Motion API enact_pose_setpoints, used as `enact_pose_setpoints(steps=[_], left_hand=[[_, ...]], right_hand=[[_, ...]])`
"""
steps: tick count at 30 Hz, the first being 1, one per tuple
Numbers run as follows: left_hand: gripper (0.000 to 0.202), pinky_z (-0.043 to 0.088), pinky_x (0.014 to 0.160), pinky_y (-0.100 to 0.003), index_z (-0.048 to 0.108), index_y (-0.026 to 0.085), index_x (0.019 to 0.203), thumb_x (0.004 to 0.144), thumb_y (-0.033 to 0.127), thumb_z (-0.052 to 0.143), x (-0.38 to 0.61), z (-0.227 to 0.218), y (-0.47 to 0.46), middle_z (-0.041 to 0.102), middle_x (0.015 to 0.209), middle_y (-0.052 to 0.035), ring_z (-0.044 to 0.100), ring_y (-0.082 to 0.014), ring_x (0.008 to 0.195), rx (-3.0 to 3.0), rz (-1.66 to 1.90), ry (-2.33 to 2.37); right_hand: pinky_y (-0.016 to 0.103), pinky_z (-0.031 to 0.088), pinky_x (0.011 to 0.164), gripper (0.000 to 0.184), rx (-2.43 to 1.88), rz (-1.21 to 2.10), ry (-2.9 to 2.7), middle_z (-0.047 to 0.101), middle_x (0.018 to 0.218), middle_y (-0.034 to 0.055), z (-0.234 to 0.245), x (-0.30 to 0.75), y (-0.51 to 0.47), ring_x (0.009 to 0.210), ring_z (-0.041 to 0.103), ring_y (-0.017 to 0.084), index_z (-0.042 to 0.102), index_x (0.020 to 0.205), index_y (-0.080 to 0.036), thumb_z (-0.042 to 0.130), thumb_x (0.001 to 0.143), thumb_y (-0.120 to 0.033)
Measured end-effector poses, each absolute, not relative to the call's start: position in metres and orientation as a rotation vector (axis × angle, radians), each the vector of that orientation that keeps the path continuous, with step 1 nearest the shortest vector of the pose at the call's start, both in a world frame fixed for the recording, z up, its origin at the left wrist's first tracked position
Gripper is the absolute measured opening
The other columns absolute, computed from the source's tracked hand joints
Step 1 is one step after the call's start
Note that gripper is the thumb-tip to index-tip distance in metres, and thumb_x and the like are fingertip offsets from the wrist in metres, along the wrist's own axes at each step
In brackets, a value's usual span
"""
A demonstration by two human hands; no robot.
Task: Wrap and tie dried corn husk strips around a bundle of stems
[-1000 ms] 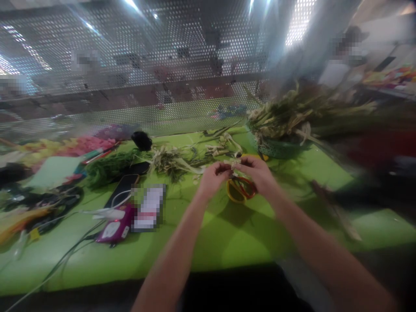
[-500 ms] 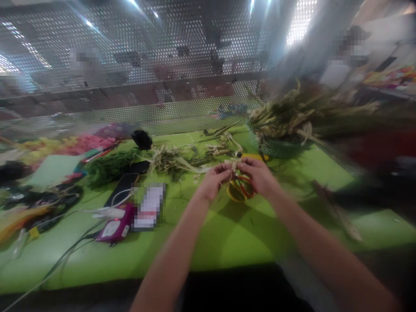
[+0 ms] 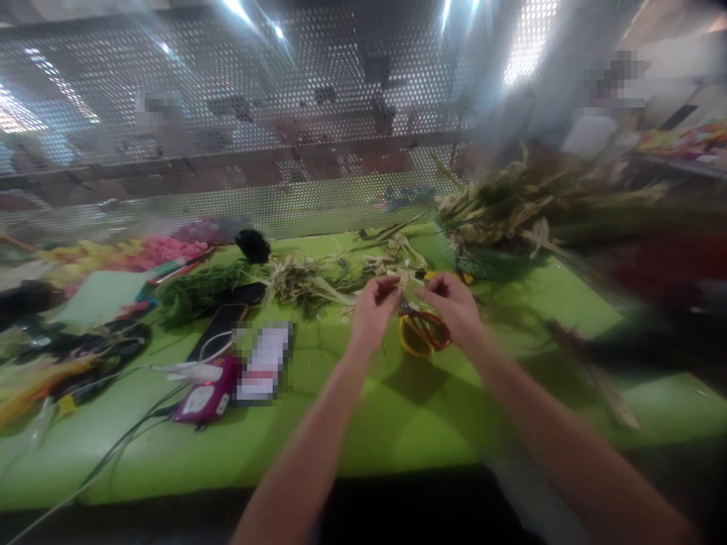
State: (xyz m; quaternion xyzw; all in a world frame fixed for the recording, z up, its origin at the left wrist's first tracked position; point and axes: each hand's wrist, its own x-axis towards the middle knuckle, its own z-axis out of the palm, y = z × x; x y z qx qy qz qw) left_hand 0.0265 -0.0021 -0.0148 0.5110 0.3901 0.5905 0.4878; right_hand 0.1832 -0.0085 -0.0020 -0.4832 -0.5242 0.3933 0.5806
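Observation:
My left hand [image 3: 375, 309] is closed in a pinch on a small pale dried plant piece [image 3: 404, 283], over the green table. My right hand [image 3: 453, 300] sits just to its right, with thumb and fingers pinched at a pale strip on the same piece; blur hides the details. Below and between both hands is a pair of scissors [image 3: 423, 335] with yellow and red handle loops, its blades mostly out of sight. Pale dried plant scraps [image 3: 292, 278] lie beyond my left hand.
A green basket [image 3: 488, 265] piled with dried stalks [image 3: 511, 204] stands at the back right. To the left are a phone [image 3: 264, 362], a purple device [image 3: 207, 393] with cables, and green fibres [image 3: 190, 291]. A perforated metal panel [image 3: 341, 182] borders the table [image 3: 397, 424].
My hands have moved slightly apart, so more of the pale piece shows between them. The scissors stay beneath. The whole view has shifted slightly.

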Motion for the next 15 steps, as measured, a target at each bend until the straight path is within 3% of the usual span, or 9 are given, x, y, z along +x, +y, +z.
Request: enact_pose_setpoints(steps=[7, 11, 15], left_hand=[[0.02, 0.053, 0.083, -0.031, 0.062, 0.017, 0.104, 0.085, 0.022, 0.062, 0.03, -0.021, -0.007, 0.067, 0.097, -0.0071, 0.065, -0.0164, 0.087, 1.567, 1.625, 1.128], [0.026, 0.053, 0.088, -0.033, 0.064, 0.021, 0.113, 0.088, 0.016, 0.056, 0.035, -0.024, -0.013, 0.063, 0.107, -0.0082, 0.062, -0.0172, 0.098, 1.872, 1.631, 1.119], [0.034, 0.05, 0.096, -0.037, 0.065, 0.025, 0.119, 0.085, 0.019, 0.063, 0.039, -0.02, -0.018, 0.059, 0.115, -0.009, 0.059, -0.0195, 0.108, 1.98, 1.563, 1.072]], right_hand=[[0.027, 0.045, 0.061, 0.026, -1.096, 0.789, -1.335, 0.062, 0.075, 0.0, -0.004, 0.175, -0.019, 0.064, 0.052, 0.013, 0.065, 0.088, -0.019, 0.073, 0.074, -0.039], [0.028, 0.048, 0.061, 0.036, -1.044, 0.901, -1.295, 0.067, 0.083, 0.0027, -0.007, 0.173, -0.015, 0.066, 0.056, 0.014, 0.067, 0.095, -0.019, 0.076, 0.071, -0.044], [0.029, 0.051, 0.066, 0.038, -0.992, 1.014, -1.191, 0.069, 0.087, 0.0032, -0.006, 0.175, -0.011, 0.073, 0.061, 0.017, 0.067, 0.093, -0.02, 0.078, 0.067, -0.046]])
